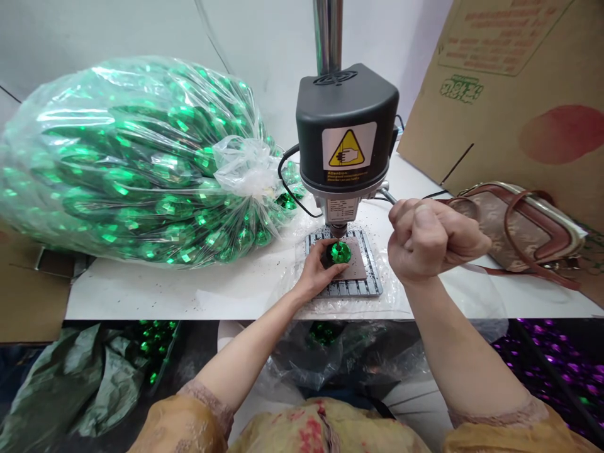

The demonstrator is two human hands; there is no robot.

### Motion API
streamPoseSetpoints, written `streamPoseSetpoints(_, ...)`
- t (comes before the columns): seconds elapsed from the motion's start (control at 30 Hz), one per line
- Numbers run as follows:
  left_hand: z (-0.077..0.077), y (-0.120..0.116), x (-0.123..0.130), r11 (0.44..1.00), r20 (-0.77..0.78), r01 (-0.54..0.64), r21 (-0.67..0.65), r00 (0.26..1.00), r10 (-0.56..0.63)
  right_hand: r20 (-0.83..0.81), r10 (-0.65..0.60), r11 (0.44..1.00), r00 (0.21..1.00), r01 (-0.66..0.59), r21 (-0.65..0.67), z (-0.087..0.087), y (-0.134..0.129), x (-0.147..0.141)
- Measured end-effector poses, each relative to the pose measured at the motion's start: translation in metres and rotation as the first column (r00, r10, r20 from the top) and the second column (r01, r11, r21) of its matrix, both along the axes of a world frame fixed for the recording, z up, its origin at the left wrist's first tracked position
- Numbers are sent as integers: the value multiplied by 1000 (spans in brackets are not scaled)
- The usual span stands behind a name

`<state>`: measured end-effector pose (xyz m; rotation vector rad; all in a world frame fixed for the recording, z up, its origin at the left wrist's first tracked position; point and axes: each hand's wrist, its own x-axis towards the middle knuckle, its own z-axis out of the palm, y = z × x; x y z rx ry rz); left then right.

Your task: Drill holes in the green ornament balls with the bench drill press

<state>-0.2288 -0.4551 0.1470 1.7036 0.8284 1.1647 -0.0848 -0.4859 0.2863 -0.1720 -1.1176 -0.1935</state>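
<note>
A black drill press (346,126) with a yellow hand-warning label stands at the middle of the white table. Under its chuck, a shiny green faceted piece (340,252) rests on a brown board (357,267) over the slotted metal base (353,288). My left hand (317,269) grips that green piece from the left, thumb in front and fingers behind, close to the drill bit. My right hand (427,239) is closed in a fist round the end of the press's metal lever (387,194), to the right of the machine.
A big clear bag of green shiny pieces (141,163) lies left on the white table (141,292). At the right are a handbag (519,226) and a cardboard box (504,94). Purple pieces (557,358) sit below the table's front edge.
</note>
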Motion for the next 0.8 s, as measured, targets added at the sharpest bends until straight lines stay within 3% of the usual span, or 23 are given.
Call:
streamPoseSetpoints(0.1,1,-1,0,1000,11,2,-19,1000,-2,43,-10,999,999,9,32,-3,-2,-1)
streamPoseSetpoints(0.17,2,-1,1,1000,11,-3,-31,1000,3,2,-12,1000,1000,12,2,5,-4,-3)
streamPoseSetpoints(0.33,11,-8,4,995,8,-97,-33,995,97,-146,40,965,988,-76,-249,50,-8,-9)
streamPoseSetpoints(0.4,15,-17,0,980,-39,-194,41,980,196,-137,61,944,989,-102,-315,64,-8,-9)
streamPoseSetpoints(0.47,17,-31,-8,948,-121,-247,200,954,274,-119,62,929,991,-101,-356,70,-9,-9)
streamPoseSetpoints(0.53,17,-47,-20,904,-228,-132,407,944,240,-111,47,923,993,-85,-376,70,-11,-9)
streamPoseSetpoints(0.6,14,-64,-33,819,-393,128,560,911,126,-106,52,924,993,-88,-372,68,-11,-9)
streamPoseSetpoints(0.7,10,-81,-50,685,-599,423,592,800,24,-108,72,937,992,-104,-335,66,-9,-9)
streamPoseSetpoints(0.8,10,-80,-62,650,-608,499,573,790,-71,-110,75,949,991,-105,-297,66,-6,-7)
